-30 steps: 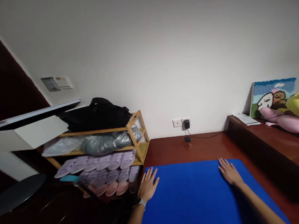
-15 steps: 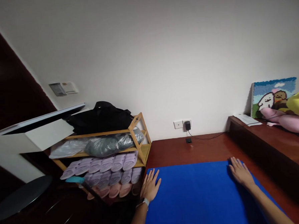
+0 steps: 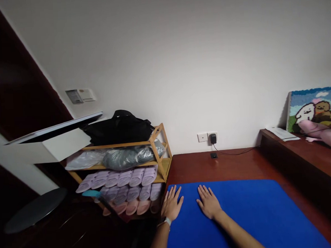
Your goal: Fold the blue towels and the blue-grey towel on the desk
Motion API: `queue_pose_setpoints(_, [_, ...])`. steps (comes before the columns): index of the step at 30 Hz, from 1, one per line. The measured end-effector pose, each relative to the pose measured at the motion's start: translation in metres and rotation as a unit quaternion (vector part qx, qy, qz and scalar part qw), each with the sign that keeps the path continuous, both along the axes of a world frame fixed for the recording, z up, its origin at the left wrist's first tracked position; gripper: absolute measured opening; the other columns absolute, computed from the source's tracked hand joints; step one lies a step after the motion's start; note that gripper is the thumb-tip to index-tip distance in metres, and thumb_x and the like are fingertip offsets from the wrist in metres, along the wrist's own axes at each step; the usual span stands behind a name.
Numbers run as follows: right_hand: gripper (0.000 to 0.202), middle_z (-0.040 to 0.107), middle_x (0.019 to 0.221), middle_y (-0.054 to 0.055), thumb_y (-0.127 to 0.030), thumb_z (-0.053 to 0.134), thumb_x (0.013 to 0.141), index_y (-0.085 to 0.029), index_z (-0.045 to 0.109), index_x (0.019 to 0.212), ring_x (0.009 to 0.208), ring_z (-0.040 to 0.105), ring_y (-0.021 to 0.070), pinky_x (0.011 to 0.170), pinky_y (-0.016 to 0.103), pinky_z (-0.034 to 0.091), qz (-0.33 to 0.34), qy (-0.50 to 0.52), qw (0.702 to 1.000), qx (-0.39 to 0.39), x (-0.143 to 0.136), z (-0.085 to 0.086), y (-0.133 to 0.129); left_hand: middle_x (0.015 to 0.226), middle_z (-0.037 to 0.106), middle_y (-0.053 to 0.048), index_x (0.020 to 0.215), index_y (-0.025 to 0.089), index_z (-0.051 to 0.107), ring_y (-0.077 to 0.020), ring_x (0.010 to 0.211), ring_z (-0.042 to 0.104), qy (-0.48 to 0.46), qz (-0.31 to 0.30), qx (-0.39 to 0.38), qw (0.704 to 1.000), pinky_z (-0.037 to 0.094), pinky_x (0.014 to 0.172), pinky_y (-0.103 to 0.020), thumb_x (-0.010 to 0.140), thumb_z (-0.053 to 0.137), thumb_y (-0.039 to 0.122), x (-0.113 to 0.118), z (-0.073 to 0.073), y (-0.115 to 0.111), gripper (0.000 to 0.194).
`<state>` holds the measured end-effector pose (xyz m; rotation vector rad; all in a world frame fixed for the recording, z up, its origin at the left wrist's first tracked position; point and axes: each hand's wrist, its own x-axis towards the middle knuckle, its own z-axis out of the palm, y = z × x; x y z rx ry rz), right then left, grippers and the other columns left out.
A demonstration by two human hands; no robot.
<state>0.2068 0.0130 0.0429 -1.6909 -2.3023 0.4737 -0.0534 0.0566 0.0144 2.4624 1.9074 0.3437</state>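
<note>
A blue mat (image 3: 250, 204) lies spread over the reddish-brown wooden table (image 3: 190, 165). My left hand (image 3: 171, 206) rests flat at the mat's far left corner, fingers apart, with a watch on the wrist. To the right of it, my right hand (image 3: 209, 204) lies palm down on the mat near its far edge, fingers stretched out. Neither hand holds anything.
On the left, a wooden rack (image 3: 159, 150) carries a black bag (image 3: 121, 128), plastic-wrapped bundles (image 3: 128, 157) and several slippers (image 3: 129, 177). A black plug (image 3: 213, 138) sits in the wall socket. Right, a raised ledge (image 3: 303, 153) bears papers (image 3: 282, 133) and a pink plush toy (image 3: 324, 132).
My right hand has moved left across the mat, from its far right corner to near my left hand. The left hand stays at the left corner. The view has shifted slightly left.
</note>
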Motion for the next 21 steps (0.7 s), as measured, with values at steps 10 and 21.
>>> queue_pose_setpoints(10, [0.072,0.028,0.173,0.006,-0.049,0.021,0.103,-0.017,0.028,0.167,0.161,0.022,0.0278,0.13,0.051,0.021,-0.232,-0.141,0.962,-0.011,0.298,-0.043,-0.012,0.17,0.041,-0.006,0.16,0.032,0.045,-0.0271,0.157,0.035,-0.009,0.0,0.018,1.0,0.026,0.129,-0.05,0.106,0.039,0.054,-0.002,-0.006,0.006,0.059])
queue_pose_setpoints(21, [0.077,0.026,0.173,0.004,-0.055,0.016,0.099,-0.021,0.031,0.167,0.16,0.022,0.0229,0.131,0.048,0.019,-0.295,-0.095,0.951,0.007,0.409,-0.081,-0.025,0.171,0.039,-0.006,0.161,0.03,0.044,-0.0253,0.158,0.033,0.016,0.009,-0.006,1.0,0.025,0.13,-0.05,0.106,0.036,0.053,0.001,0.004,0.007,0.06])
